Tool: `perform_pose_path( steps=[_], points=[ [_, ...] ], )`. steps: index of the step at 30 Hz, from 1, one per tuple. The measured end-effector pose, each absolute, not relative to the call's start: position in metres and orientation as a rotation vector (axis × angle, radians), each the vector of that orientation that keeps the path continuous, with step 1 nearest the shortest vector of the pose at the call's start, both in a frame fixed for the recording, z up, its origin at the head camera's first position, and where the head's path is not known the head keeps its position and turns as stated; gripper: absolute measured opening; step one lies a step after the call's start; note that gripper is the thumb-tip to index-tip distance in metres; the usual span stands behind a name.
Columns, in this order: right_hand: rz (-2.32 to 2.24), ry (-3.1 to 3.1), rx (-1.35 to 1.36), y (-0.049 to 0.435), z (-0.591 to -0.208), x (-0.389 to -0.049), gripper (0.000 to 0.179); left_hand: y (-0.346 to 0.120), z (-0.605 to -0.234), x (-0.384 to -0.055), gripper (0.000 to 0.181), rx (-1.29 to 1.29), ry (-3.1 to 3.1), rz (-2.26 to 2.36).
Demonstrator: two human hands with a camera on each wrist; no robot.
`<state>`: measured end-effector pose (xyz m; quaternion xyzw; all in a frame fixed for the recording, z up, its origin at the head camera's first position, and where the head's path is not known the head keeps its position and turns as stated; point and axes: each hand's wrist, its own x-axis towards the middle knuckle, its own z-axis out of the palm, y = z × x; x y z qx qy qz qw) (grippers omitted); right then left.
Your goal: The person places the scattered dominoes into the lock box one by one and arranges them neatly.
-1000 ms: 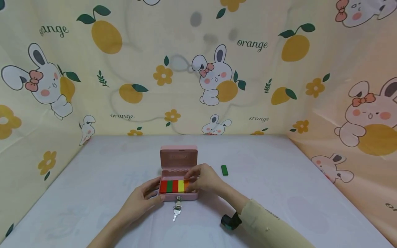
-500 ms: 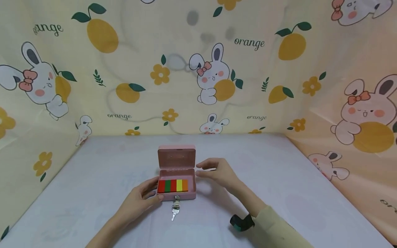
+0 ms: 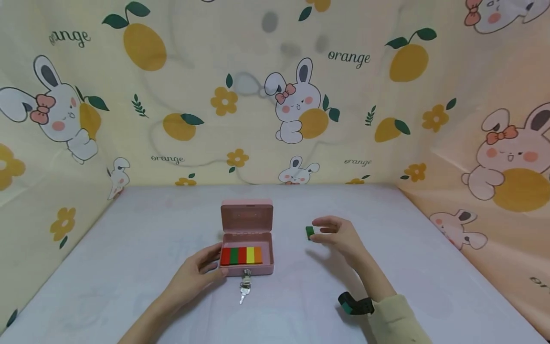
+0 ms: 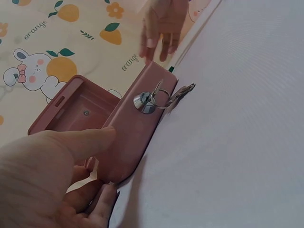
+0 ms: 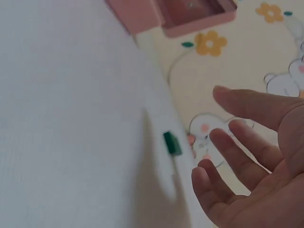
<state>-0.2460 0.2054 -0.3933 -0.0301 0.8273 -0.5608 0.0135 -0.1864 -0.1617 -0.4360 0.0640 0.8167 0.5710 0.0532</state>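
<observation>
A small pink cash box (image 3: 247,271) stands with its lid raised. Inside it lies a row of coloured blocks (image 3: 242,255): red, green, red, yellow and orange. My left hand (image 3: 195,276) grips the box's left front corner, its thumb on the front face and its fingers around the side, as the left wrist view shows. Apart from the box, on its right, lies a lone green block (image 3: 309,232). Over that block reaches my right hand (image 3: 339,236), thumb and fingers spread with a gap between them; in the right wrist view the hand (image 5: 256,152) holds nothing.
Keys (image 3: 245,291) hang from the lock (image 4: 145,102) on the box's front. A white cloth covers the table (image 3: 172,215). Behind and beside it rises a printed curtain (image 3: 258,138) with rabbits and oranges. A black band (image 3: 356,305) sits at the right wrist.
My right hand has left the orange block in the box and moved right to the lone green block, its fingers parting. My left hand stays at the box's corner.
</observation>
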Motion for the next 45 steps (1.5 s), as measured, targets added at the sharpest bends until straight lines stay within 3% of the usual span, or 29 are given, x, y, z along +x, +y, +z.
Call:
perform_pose_path(
  steps=[9,32,45],
  points=[
    [-1.735,2.517,0.03,0.214,-0.403,-0.249,0.051,-0.161,-0.438,-0.188,0.077,0.218,2.485,1.748],
    [-1.667,2.468,0.052,0.209,-0.408,-0.276,0.061,-0.161,-0.434,-0.185,0.076,0.19,2.482,1.747],
    [-1.588,2.54,0.051,0.205,-0.412,-0.283,0.056,-0.162,-0.438,-0.187,0.078,0.207,2.52,1.708]
  ],
)
